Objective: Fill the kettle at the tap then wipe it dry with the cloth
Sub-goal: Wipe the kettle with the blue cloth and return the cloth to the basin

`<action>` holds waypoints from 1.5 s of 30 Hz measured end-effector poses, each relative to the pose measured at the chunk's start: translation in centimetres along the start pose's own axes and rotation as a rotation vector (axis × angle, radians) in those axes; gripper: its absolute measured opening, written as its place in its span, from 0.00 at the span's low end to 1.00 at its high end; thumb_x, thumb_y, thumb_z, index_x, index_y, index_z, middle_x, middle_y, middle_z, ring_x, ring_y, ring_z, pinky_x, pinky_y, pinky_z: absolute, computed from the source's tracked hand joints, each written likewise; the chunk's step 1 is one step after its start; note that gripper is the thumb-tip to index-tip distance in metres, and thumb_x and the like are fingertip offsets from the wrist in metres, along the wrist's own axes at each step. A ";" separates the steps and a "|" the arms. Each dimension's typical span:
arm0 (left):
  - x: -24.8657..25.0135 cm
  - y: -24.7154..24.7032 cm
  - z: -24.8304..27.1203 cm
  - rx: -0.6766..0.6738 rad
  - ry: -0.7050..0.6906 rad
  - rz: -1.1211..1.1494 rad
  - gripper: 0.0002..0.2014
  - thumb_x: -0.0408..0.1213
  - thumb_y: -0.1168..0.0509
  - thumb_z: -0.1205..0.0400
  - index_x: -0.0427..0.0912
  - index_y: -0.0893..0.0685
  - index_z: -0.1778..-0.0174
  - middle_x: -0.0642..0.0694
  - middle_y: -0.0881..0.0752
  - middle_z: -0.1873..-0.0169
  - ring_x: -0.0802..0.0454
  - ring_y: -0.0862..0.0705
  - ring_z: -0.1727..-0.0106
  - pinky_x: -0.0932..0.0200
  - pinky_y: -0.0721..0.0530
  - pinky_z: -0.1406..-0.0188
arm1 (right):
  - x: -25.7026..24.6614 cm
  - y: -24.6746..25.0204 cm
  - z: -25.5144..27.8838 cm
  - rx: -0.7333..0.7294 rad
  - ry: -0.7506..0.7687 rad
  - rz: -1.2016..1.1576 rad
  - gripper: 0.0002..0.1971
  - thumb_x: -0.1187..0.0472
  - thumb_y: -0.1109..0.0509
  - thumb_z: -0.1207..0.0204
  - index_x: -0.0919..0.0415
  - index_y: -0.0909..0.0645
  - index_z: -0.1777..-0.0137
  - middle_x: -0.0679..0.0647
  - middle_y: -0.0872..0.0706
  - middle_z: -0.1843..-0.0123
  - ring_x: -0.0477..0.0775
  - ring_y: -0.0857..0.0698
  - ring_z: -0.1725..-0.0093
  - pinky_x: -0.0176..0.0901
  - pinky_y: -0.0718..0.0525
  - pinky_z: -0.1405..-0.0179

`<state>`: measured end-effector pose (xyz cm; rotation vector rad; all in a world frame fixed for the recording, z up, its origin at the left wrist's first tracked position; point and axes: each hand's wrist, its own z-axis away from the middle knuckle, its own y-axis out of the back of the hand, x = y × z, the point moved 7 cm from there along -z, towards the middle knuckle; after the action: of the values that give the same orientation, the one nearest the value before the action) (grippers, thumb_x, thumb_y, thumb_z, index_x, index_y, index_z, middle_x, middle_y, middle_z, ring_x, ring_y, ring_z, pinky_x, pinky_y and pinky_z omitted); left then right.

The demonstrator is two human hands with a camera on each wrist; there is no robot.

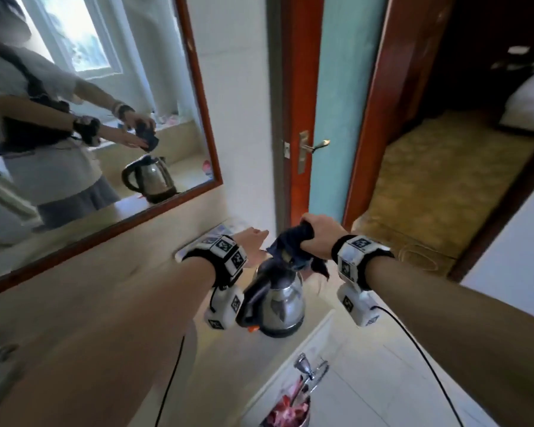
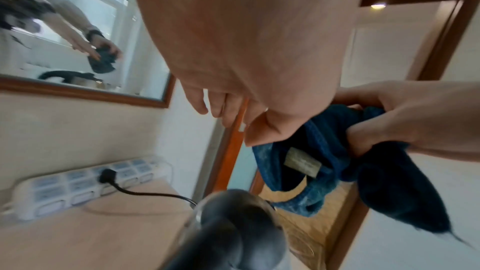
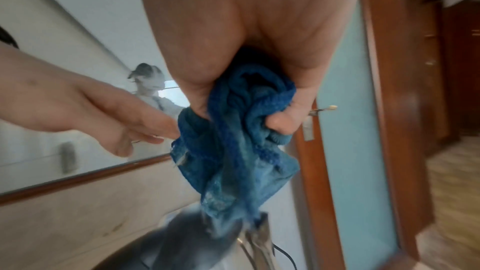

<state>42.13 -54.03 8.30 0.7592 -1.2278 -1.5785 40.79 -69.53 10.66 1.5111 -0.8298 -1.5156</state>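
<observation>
A steel kettle with a black lid and handle stands upright on the beige counter, near its right end. My right hand grips a bunched dark blue cloth just above the kettle's lid; the cloth hangs down to the lid. My left hand hovers beside the cloth with straight fingers and holds nothing. In the left wrist view the cloth hangs over the blurred kettle top.
A white power strip with a black plug lies along the wall behind the kettle. A framed mirror hangs over the counter. An open wooden door is right of it. Below the counter's end, a metal valve and a patterned bin.
</observation>
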 end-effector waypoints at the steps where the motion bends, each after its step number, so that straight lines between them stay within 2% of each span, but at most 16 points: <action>1: 1.5 -0.5 -0.7 -0.009 -0.031 0.010 0.29 0.39 0.45 0.15 0.37 0.41 0.17 0.36 0.33 0.19 0.40 0.33 0.19 0.47 0.32 0.22 | 1.8 0.2 0.6 0.023 -0.037 -0.038 0.17 0.60 0.29 0.36 0.58 0.21 0.46 0.62 0.14 0.50 0.64 0.14 0.50 0.46 0.17 0.55; 6: 6.2 -4.8 -3.8 -0.025 -0.191 0.066 0.26 0.37 0.43 0.14 0.38 0.37 0.18 0.34 0.27 0.25 0.38 0.28 0.24 0.51 0.31 0.27 | 8.0 -2.7 3.3 0.120 -0.222 -0.238 0.19 0.60 0.31 0.31 0.59 0.23 0.39 0.65 0.18 0.43 0.65 0.17 0.45 0.42 0.24 0.54; 11: 7.0 -8.3 -5.9 0.018 -0.269 -0.078 0.28 0.38 0.46 0.14 0.37 0.41 0.17 0.37 0.31 0.22 0.42 0.34 0.20 0.47 0.34 0.21 | 10.6 -9.4 4.7 0.127 -0.367 -0.479 0.22 0.60 0.35 0.28 0.53 0.27 0.33 0.63 0.23 0.39 0.68 0.19 0.43 0.55 0.20 0.37; 14: 6.1 -9.5 -6.5 0.069 -0.315 -0.122 0.25 0.41 0.50 0.13 0.38 0.33 0.19 0.40 0.28 0.23 0.43 0.30 0.22 0.49 0.33 0.23 | 11.9 -12.4 4.8 0.234 -0.475 -0.703 0.20 0.60 0.35 0.27 0.49 0.23 0.34 0.61 0.22 0.40 0.66 0.18 0.43 0.51 0.21 0.35; 17: 5.5 -10.0 -6.7 0.129 -0.399 -0.162 0.29 0.46 0.57 0.16 0.36 0.27 0.23 0.39 0.23 0.26 0.42 0.24 0.26 0.50 0.28 0.25 | 11.0 -15.0 3.8 0.301 -0.521 -0.920 0.17 0.53 0.35 0.25 0.45 0.20 0.36 0.58 0.23 0.38 0.62 0.19 0.40 0.47 0.23 0.32; 19: 5.5 -10.3 -6.8 0.169 -0.456 -0.190 0.29 0.44 0.57 0.15 0.33 0.26 0.24 0.36 0.22 0.26 0.41 0.24 0.25 0.50 0.29 0.23 | 10.2 -17.0 2.6 0.333 -0.539 -1.041 0.14 0.48 0.36 0.24 0.47 0.18 0.40 0.56 0.23 0.38 0.59 0.21 0.37 0.50 0.25 0.30; 21: 5.0 -10.5 -7.1 0.167 -0.419 -0.183 0.26 0.44 0.55 0.12 0.36 0.31 0.20 0.40 0.27 0.21 0.44 0.29 0.21 0.52 0.34 0.19 | 10.3 -19.0 1.9 0.384 -0.540 -1.107 0.11 0.51 0.37 0.21 0.53 0.20 0.44 0.56 0.23 0.40 0.57 0.22 0.39 0.47 0.26 0.33; 23: 4.6 -10.5 -7.4 0.167 -0.391 -0.166 0.26 0.47 0.55 0.11 0.40 0.35 0.17 0.43 0.31 0.19 0.47 0.32 0.19 0.53 0.36 0.18 | 11.8 -21.5 1.9 0.381 -0.607 -1.102 0.10 0.54 0.38 0.19 0.57 0.23 0.43 0.57 0.23 0.41 0.58 0.21 0.41 0.46 0.26 0.36; 25: 4.7 -10.5 -7.2 0.159 -0.389 -0.162 0.27 0.48 0.55 0.11 0.42 0.36 0.17 0.44 0.32 0.19 0.47 0.32 0.19 0.52 0.36 0.18 | 13.4 -24.0 2.1 0.291 -0.717 -1.094 0.11 0.54 0.40 0.18 0.57 0.25 0.40 0.64 0.20 0.39 0.63 0.19 0.41 0.52 0.22 0.37; 27: 4.8 -10.4 -7.1 0.146 -0.385 -0.136 0.27 0.48 0.55 0.11 0.42 0.36 0.17 0.44 0.32 0.18 0.47 0.33 0.19 0.52 0.37 0.18 | 13.4 -23.8 1.8 0.275 -0.752 -1.063 0.09 0.54 0.40 0.19 0.57 0.26 0.45 0.66 0.19 0.40 0.66 0.19 0.40 0.56 0.21 0.37; 29: 4.6 -10.4 -7.2 0.151 -0.381 -0.113 0.26 0.47 0.55 0.11 0.41 0.34 0.18 0.43 0.31 0.19 0.47 0.33 0.19 0.54 0.38 0.17 | 11.9 -21.2 0.7 0.397 -0.653 -1.038 0.06 0.54 0.39 0.21 0.55 0.25 0.51 0.63 0.20 0.43 0.65 0.21 0.41 0.58 0.24 0.37; 32: 4.7 -10.4 -7.3 0.164 -0.384 -0.126 0.27 0.45 0.55 0.12 0.38 0.31 0.19 0.41 0.29 0.20 0.47 0.31 0.19 0.58 0.40 0.19 | 9.9 -19.2 0.8 0.543 -0.488 -1.093 0.09 0.53 0.37 0.23 0.56 0.21 0.49 0.57 0.22 0.47 0.60 0.22 0.45 0.51 0.24 0.40; 37: 4.8 -10.4 -7.0 0.144 -0.357 -0.097 0.25 0.46 0.53 0.11 0.44 0.34 0.17 0.46 0.33 0.18 0.50 0.33 0.18 0.57 0.38 0.20 | 12.7 -23.0 1.8 0.285 -0.730 -1.098 0.12 0.53 0.42 0.20 0.57 0.26 0.41 0.65 0.23 0.39 0.67 0.21 0.39 0.60 0.22 0.35; 42: 4.6 -10.0 -7.1 0.171 -0.359 -0.058 0.23 0.40 0.48 0.11 0.42 0.30 0.19 0.45 0.29 0.19 0.49 0.30 0.19 0.60 0.37 0.21 | 6.8 -20.2 5.2 0.587 -0.459 -0.993 0.16 0.51 0.41 0.28 0.56 0.25 0.43 0.54 0.28 0.41 0.58 0.26 0.41 0.47 0.26 0.36; 43: 4.7 -9.9 -7.0 0.170 -0.357 -0.057 0.23 0.41 0.48 0.11 0.42 0.30 0.19 0.45 0.29 0.19 0.49 0.30 0.19 0.59 0.37 0.21 | 6.5 -21.4 6.2 0.608 -0.453 -0.958 0.17 0.51 0.41 0.28 0.56 0.26 0.42 0.54 0.28 0.41 0.57 0.26 0.40 0.46 0.26 0.36; 45: 4.9 -10.0 -6.9 0.159 -0.356 -0.070 0.23 0.42 0.49 0.11 0.43 0.31 0.19 0.46 0.30 0.19 0.50 0.32 0.19 0.59 0.39 0.20 | 8.3 -24.5 7.4 0.548 -0.620 -0.954 0.16 0.52 0.42 0.26 0.57 0.28 0.41 0.57 0.28 0.41 0.62 0.24 0.39 0.52 0.25 0.34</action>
<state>43.48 -60.70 -2.85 0.6416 -1.6144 -1.7393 31.53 -66.69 -14.41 2.0116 -0.9720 -2.7152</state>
